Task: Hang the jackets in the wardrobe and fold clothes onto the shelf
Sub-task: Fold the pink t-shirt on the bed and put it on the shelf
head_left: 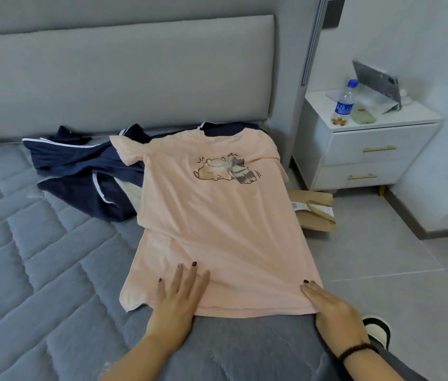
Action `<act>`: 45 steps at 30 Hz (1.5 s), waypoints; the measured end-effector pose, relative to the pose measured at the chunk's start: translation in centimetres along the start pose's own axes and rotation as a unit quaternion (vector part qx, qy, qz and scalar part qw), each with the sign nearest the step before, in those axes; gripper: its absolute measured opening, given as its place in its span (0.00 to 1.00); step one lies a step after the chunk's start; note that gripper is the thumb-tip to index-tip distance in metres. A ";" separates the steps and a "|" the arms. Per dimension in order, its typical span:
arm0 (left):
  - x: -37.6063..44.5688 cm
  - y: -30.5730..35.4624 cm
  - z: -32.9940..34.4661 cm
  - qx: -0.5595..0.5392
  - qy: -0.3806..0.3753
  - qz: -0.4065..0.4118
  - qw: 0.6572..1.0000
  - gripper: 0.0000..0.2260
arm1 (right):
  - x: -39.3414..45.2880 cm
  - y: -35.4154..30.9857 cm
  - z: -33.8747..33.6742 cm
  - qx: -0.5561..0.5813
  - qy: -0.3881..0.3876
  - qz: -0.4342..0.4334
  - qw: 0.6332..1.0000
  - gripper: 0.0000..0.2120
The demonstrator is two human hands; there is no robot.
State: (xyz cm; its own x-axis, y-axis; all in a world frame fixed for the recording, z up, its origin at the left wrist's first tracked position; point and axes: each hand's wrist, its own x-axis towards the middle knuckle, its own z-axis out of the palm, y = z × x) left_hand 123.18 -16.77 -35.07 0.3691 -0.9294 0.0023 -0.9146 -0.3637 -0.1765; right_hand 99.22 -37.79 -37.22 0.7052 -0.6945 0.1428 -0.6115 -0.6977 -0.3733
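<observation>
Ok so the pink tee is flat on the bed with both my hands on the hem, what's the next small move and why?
Probably fold the left sleeve side inward first. The pink T-shirt lies print-up and mostly smooth on the bed, with the left hand flat on the hem and the right hand at its right corner. Its left sleeve overlaps the navy clothes, so that side needs clearing.

- Your T-shirt (217, 215) is pale peach, printed with a tan and a grey cartoon animal.
- The jackets (85, 171) are navy with white stripes.
- Your bed (38, 257) is grey-blue, quilted in a zigzag.
- The nightstand (368, 149) is white with gold handles.
</observation>
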 end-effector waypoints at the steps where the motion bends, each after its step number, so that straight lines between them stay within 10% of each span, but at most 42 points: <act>1: -0.5 -1.4 0.0 0.015 -0.004 -0.017 1.000 0.32 | -0.1 0.0 0.0 0.007 -0.014 0.006 1.000 0.35; 8: -4.1 -8.0 -0.9 0.005 -0.168 -0.056 0.984 0.48 | -0.3 -1.7 -1.4 -0.033 -0.114 0.019 0.993 0.31; 26: -12.8 -6.5 -5.2 0.088 -0.380 0.027 0.920 0.18 | -7.2 -9.8 -8.2 -0.274 -0.436 -0.049 0.856 0.20; 35: -11.1 -3.9 -8.7 0.102 -0.445 0.024 0.889 0.27 | -10.6 -8.3 -6.7 -0.123 -0.386 0.014 0.914 0.23; 45: 1.5 -0.7 -9.6 -0.147 -0.207 0.016 0.967 0.33 | -7.9 -6.2 -3.6 0.019 -0.218 0.075 0.973 0.23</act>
State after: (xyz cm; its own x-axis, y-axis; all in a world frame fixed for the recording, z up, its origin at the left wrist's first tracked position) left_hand 122.82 -18.48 -25.46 0.3181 -0.8582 -0.4029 -0.9118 -0.3934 0.1180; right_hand 96.14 -28.58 -32.72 0.6998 -0.6416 -0.3142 -0.7109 -0.5819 -0.3951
